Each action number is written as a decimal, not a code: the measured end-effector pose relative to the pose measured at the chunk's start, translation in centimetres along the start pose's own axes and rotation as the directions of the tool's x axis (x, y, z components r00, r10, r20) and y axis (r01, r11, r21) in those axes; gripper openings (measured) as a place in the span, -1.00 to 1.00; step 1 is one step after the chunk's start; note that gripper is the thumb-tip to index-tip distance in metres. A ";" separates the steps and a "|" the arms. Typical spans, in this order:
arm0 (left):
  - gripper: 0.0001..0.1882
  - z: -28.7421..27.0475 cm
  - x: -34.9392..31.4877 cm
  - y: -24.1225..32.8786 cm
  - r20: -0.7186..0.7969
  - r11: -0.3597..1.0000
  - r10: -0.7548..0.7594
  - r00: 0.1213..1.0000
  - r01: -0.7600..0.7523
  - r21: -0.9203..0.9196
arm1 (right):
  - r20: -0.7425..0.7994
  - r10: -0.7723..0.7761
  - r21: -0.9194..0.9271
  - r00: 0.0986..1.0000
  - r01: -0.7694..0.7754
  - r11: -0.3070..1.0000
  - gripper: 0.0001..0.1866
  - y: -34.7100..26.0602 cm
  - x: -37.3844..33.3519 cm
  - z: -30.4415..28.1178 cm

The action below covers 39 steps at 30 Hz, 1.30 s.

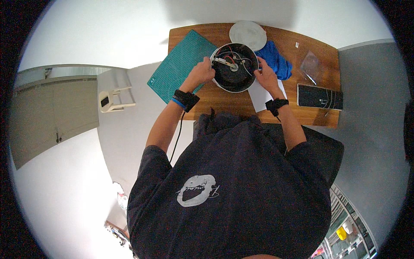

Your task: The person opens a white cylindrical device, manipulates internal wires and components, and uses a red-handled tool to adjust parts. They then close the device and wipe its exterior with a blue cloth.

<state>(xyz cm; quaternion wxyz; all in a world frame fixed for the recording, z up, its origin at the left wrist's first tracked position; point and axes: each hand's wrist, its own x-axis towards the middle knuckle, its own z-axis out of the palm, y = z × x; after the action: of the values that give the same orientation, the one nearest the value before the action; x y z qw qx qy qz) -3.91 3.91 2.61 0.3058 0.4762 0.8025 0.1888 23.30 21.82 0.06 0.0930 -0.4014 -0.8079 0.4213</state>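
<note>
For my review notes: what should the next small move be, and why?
Perhaps steady the round, white-rimmed, black-lined vessel with the left hand while the right hand reaches its thin red and white wires: both hands touch its rim, and the wires lie exposed.

A dark short-sleeved shirt (pale toothed print) is worn with black, cabled wristbands.

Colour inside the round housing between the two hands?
Black inside the round housing; its rim is whitish. Shows best in the head view.
</note>
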 end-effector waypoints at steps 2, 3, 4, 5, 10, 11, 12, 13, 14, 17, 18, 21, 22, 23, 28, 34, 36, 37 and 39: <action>-0.51 0.1 -0.1 -0.4 -0.007 0.996 0.079 0.997 -0.079 -0.037 | -0.006 -0.010 -0.032 1.000 0.009 0.999 -0.35 -0.7 -0.2 -0.4; -0.44 0.2 0.0 -0.6 -0.012 0.991 0.118 0.993 -0.119 -0.057 | -0.009 -0.014 -0.049 1.000 0.014 0.999 -0.36 -0.8 -0.3 -0.6; -0.36 0.4 0.1 -0.7 0.021 0.993 0.106 0.994 -0.104 -0.060 | -0.023 -0.051 -0.045 0.998 0.049 0.998 -0.36 -0.8 -0.3 -0.6; -0.29 0.8 0.4 -0.8 0.047 0.994 0.094 0.994 -0.091 -0.061 | -0.038 -0.093 -0.043 0.995 0.092 0.995 -0.37 -0.1 -0.2 -0.8; -0.10 2.1 1.5 -1.6 0.104 0.985 0.134 0.985 -0.121 -0.121 | -0.052 -0.195 -0.102 0.979 0.189 0.977 -0.38 1.4 0.4 -1.4; -0.10 1.5 1.5 -0.9 0.121 0.986 0.112 0.986 -0.096 -0.135 | -0.012 -0.158 -0.083 0.987 0.157 0.984 -0.38 0.5 0.6 -2.0; -0.10 1.2 1.6 -0.3 0.139 0.987 0.090 0.986 -0.069 -0.147 | 0.029 -0.121 -0.065 0.992 0.123 0.990 -0.38 -0.1 0.7 -2.4; -0.10 2.0 2.6 -1.1 0.062 0.977 0.172 0.983 -0.162 -0.142 | 0.017 -0.169 -0.045 0.985 0.169 0.984 -0.38 0.4 1.0 -2.3; -0.11 2.8 3.8 -3.0 -0.022 0.963 0.239 0.971 -0.240 -0.119 | 0.012 -0.228 -0.014 0.974 0.228 0.973 -0.38 0.6 1.7 -1.5; -0.17 2.3 5.6 0.5 -0.107 0.904 0.312 0.944 -0.329 -0.272 | 0.004 -0.250 0.012 0.968 0.250 0.968 -0.38 2.8 3.5 -0.7; -0.19 1.7 5.7 1.9 -0.115 0.881 0.298 0.948 -0.320 -0.350 | 0.014 -0.247 0.023 0.969 0.247 0.969 -0.38 2.9 4.1 -0.3; -0.15 3.0 7.3 0.6 -0.228 0.926 0.289 0.930 -0.332 -0.178 | 0.019 -0.209 0.146 0.978 0.204 0.968 -0.42 2.7 5.5 1.5; -0.15 3.2 7.3 0.4 -0.235 0.926 0.307 0.922 -0.346 -0.149 | 0.032 -0.184 0.159 0.982 0.177 0.971 -0.43 2.7 5.5 1.8; -0.14 2.9 6.9 1.0 -0.236 0.922 0.331 0.914 -0.366 -0.123 | 0.040 -0.151 0.169 0.988 0.142 0.975 -0.43 2.6 5.1 1.7; -0.09 2.6 6.3 -1.2 -0.177 0.881 0.383 0.907 -0.416 -0.227 | 0.106 0.034 0.125 0.994 -0.047 0.991 -0.48 0.0 4.3 1.2; -0.09 2.8 4.7 -1.7 -0.119 0.749 0.410 0.904 -0.408 -0.521 | 0.057 -0.209 0.222 0.976 0.192 0.956 -0.49 2.6 3.8 0.9; -0.10 2.3 4.1 -0.8 -0.105 0.740 0.394 0.913 -0.382 -0.554 | 0.081 -0.184 0.213 0.980 0.164 0.963 -0.47 3.4 3.9 0.8; -0.09 2.1 4.1 -0.6 -0.104 0.732 0.409 0.906 -0.394 -0.555 | 0.093 -0.172 0.208 0.981 0.150 0.967 -0.47 3.7 4.0 0.7; -0.07 1.9 4.3 -0.7 -0.114 0.721 0.432 0.895 -0.418 -0.552 | 0.120 -0.170 0.304 0.978 0.127 0.944 -0.45 4.3 4.7 0.7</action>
<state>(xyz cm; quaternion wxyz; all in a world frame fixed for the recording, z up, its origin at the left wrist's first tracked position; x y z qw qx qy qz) -4.66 7.36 -0.56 0.3901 0.5377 0.5761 0.4762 22.25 26.19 -4.53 0.1245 -0.2893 -0.7686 0.5569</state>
